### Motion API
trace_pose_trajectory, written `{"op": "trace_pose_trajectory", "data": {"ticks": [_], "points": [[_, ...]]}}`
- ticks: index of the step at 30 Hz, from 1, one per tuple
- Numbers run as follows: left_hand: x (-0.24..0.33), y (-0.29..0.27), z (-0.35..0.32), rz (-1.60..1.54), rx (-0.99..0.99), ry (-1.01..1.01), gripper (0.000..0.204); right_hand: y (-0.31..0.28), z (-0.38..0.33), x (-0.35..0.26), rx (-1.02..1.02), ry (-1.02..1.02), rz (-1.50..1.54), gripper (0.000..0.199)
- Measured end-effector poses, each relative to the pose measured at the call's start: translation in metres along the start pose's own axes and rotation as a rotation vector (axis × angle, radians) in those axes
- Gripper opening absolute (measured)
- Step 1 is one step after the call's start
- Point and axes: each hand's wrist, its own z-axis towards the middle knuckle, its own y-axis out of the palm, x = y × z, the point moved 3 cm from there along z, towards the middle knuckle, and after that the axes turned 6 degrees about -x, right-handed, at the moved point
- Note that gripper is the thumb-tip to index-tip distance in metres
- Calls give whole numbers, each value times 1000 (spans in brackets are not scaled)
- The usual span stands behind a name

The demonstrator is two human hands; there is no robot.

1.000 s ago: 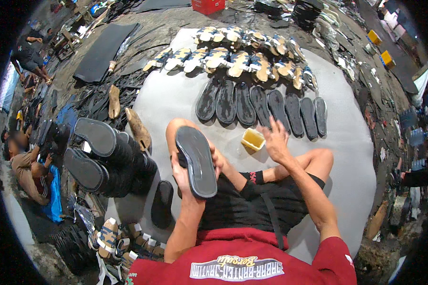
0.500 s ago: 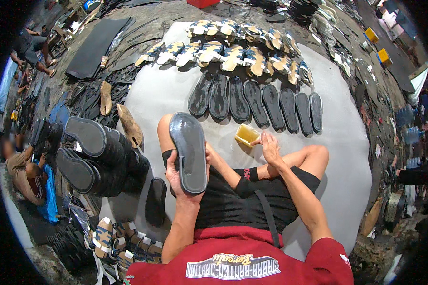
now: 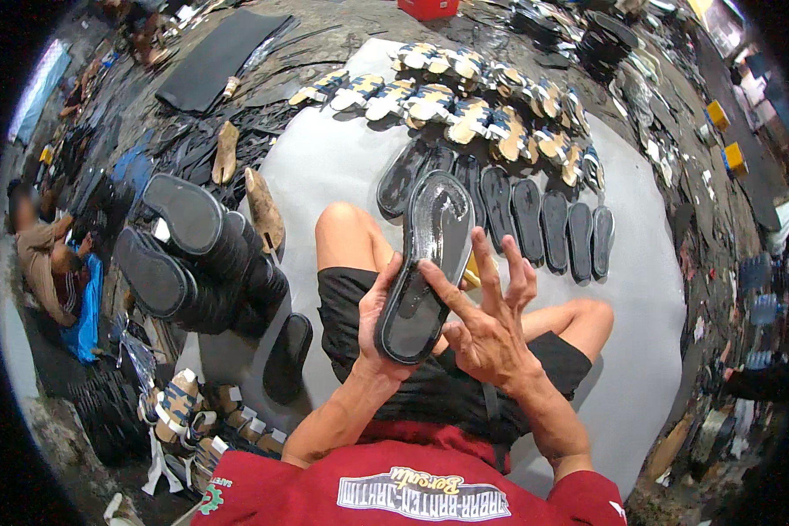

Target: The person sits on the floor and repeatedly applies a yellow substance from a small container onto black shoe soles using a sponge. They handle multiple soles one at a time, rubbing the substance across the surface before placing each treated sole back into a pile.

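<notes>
My left hand (image 3: 382, 323) grips a black sandal sole (image 3: 437, 230) by its lower left edge and holds it tilted up over my lap. The sole's upper half shines with a wet coat; its lower end looks duller. My right hand (image 3: 498, 329) has its fingers spread, and its index fingertip touches the sole near the middle. Behind that hand and the sole, a tub of yellowish paste (image 3: 472, 272) is mostly hidden. Beyond the held sole lies a row of several black soles (image 3: 526, 223) with patchy shiny surfaces.
Sandal uppers (image 3: 430, 103) on lasts stand in rows at the far side of the grey mat (image 3: 636, 324). Stacked black soles (image 3: 184, 254), a single sole (image 3: 287, 358) and wooden lasts (image 3: 264, 209) are at my left. Another person (image 3: 44, 254) sits at far left.
The sole has moved right and tilted. My right hand has come from the paste tub to the sole's surface, and the sole's shiny coat now reaches further down.
</notes>
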Motion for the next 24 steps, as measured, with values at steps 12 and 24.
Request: {"op": "trace_pose_trajectory", "data": {"ticks": [12, 24], "points": [[4, 0, -12, 69, 188, 91, 44, -6, 9, 12, -142, 17, -177, 62], [0, 18, -10, 279, 512, 146, 40, 6, -7, -4, -328, -72, -80, 60]]}}
